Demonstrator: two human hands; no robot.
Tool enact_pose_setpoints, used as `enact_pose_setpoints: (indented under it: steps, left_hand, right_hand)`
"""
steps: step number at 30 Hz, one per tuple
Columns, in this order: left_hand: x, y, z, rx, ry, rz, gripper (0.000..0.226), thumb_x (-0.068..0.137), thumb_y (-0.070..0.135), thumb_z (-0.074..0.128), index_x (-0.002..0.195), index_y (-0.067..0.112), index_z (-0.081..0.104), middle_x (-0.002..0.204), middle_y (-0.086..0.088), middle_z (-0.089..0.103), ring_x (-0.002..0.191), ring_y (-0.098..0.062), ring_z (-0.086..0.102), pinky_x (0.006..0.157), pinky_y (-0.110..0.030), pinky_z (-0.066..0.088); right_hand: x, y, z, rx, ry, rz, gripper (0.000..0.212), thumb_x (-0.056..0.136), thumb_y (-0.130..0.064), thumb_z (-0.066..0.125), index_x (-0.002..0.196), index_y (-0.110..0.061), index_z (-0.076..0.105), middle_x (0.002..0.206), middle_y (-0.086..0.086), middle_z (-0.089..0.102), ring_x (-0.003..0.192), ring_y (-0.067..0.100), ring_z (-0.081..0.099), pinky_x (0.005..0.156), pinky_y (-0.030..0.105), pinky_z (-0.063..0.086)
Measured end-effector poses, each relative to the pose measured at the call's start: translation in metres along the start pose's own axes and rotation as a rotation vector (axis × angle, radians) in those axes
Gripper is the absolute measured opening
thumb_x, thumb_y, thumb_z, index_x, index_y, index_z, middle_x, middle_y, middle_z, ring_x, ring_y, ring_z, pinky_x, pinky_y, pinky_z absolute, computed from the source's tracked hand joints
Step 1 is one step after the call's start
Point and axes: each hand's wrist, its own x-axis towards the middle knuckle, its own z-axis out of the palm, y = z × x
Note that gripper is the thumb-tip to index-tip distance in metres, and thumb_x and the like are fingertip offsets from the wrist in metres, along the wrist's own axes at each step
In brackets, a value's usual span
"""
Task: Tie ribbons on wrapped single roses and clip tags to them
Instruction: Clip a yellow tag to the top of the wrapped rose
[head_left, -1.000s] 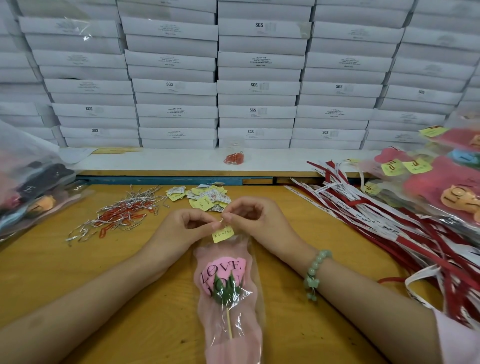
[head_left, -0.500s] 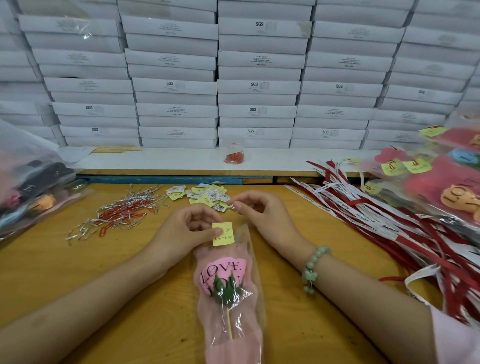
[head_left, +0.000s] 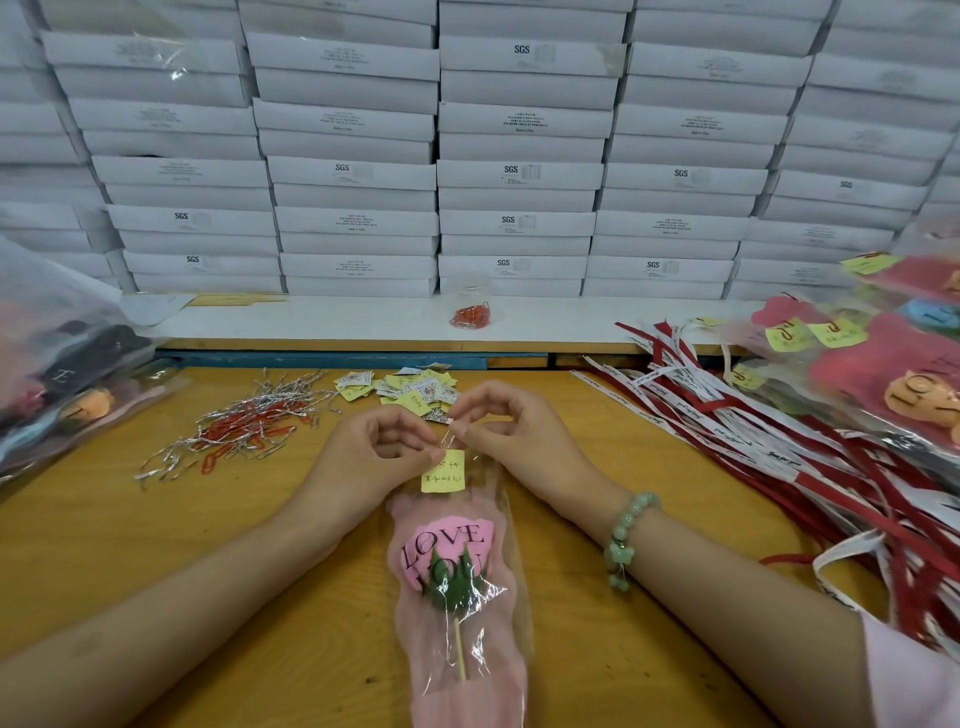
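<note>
Both hands (head_left: 371, 460) (head_left: 511, 439) on tag (head_left: 443, 474) atop rose (head_left: 448, 553)

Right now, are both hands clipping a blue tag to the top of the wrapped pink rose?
Only the colour is wrong: the tag is yellow, as the head view shows. The left hand pinches it and the right hand a paper clip, atop the wrapped pink rose.

Wooden table (head_left: 260, 597): wrapped rose (head_left: 457, 597), ribbons (head_left: 779, 447), clips (head_left: 244, 431)

right hand (head_left: 511, 431) has brought a clip (head_left: 445, 442) to the tag (head_left: 443, 472).
</note>
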Motion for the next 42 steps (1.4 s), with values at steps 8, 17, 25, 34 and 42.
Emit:
enact_pose_setpoints:
  steps: [8,17,25,34,42]
  left_hand:
    - [-0.0006,0.0006,-0.0004,-0.005,-0.009,0.014,0.012,0.073,0.003,0.08,0.076,0.012,0.072,0.076,-0.007,0.073,0.068,-0.013,0.069,0.065,-0.016,0.055]
    - [-0.0011,0.0022,0.0003,0.015,-0.004,0.015,0.011,0.074,0.003,0.08,0.076,0.01,0.072,0.076,-0.008,0.073,0.067,-0.014,0.068,0.064,-0.018,0.056]
    - [-0.0023,0.0027,0.0007,0.016,0.018,0.018,0.01,0.074,0.001,0.079,0.079,0.006,0.072,0.076,-0.008,0.073,0.067,-0.013,0.068,0.064,-0.017,0.056]
    - [-0.0027,0.0037,-0.0011,-0.014,0.008,0.008,0.013,0.074,-0.001,0.078,0.083,0.005,0.071,0.077,-0.009,0.073,0.069,-0.015,0.069,0.064,-0.017,0.055]
    - [-0.0017,0.0032,-0.0028,-0.074,0.02,-0.028,0.015,0.073,0.001,0.079,0.084,0.007,0.071,0.08,-0.011,0.074,0.071,-0.018,0.069,0.066,-0.019,0.057]
  right_hand:
    - [-0.0003,-0.0005,0.0029,-0.029,0.127,-0.033,0.005,0.086,-0.004,0.071,0.09,-0.006,0.068,0.085,0.009,0.071,0.07,0.017,0.072,0.058,0.017,0.049]
    - [-0.0026,-0.0011,0.0052,-0.066,0.082,-0.03,0.005,0.085,-0.009,0.074,0.088,-0.009,0.07,0.086,0.007,0.073,0.072,0.018,0.073,0.068,0.029,0.059]
    - [-0.0018,-0.0011,0.0046,-0.067,0.07,-0.039,0.005,0.084,-0.007,0.073,0.088,-0.007,0.071,0.083,0.007,0.074,0.074,0.021,0.073,0.062,0.02,0.053]
    - [-0.0008,0.0029,0.0036,-0.094,0.029,-0.06,0.006,0.082,-0.008,0.076,0.086,-0.012,0.073,0.079,0.001,0.074,0.077,0.016,0.071,0.074,0.028,0.058]
    - [0.0005,0.0045,0.0026,-0.06,-0.032,-0.021,0.006,0.083,-0.01,0.075,0.088,-0.011,0.072,0.081,0.003,0.074,0.077,0.014,0.07,0.073,0.025,0.056]
